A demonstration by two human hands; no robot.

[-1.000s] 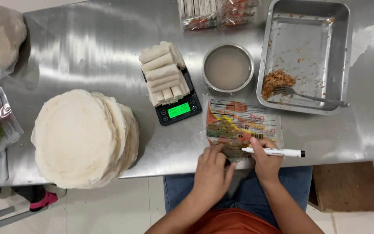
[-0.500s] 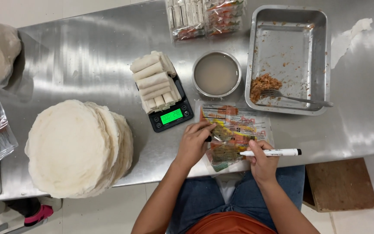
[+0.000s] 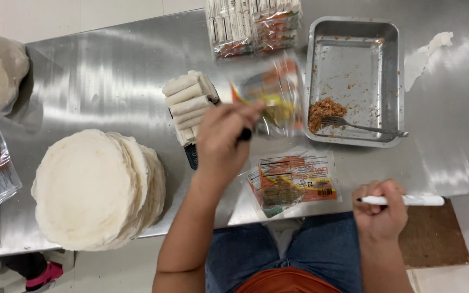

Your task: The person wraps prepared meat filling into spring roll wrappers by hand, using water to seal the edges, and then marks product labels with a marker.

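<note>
We lift a printed plastic bag [image 3: 271,100] pinched in our left hand [image 3: 225,142], just beyond the fingers; it seems light, limp, slippery, best held at its edge; our right hand [image 3: 380,210] grips a white marker [image 3: 403,200].

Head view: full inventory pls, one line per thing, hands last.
Metal table: one, steel grey, fills the view.
Stack of round wrappers: one, off-white, near left edge.
Rolled wrappers: several, pale, piled on the scale.
Scale: one, black, mostly hidden under the rolls and the left hand.
Lifted printed bag: one, clear with orange and yellow, blurred, held above the table.
Flat printed bag: one, clear with orange, near the front edge.
Metal tray: one, grey, upper right, brownish filling in its corner.
Fork: one, metal, in the tray.
Packed bags: at least two, top centre.
Marker: one, white.
Left hand: holds the lifted printed bag.
Right hand: grips the marker.
</note>
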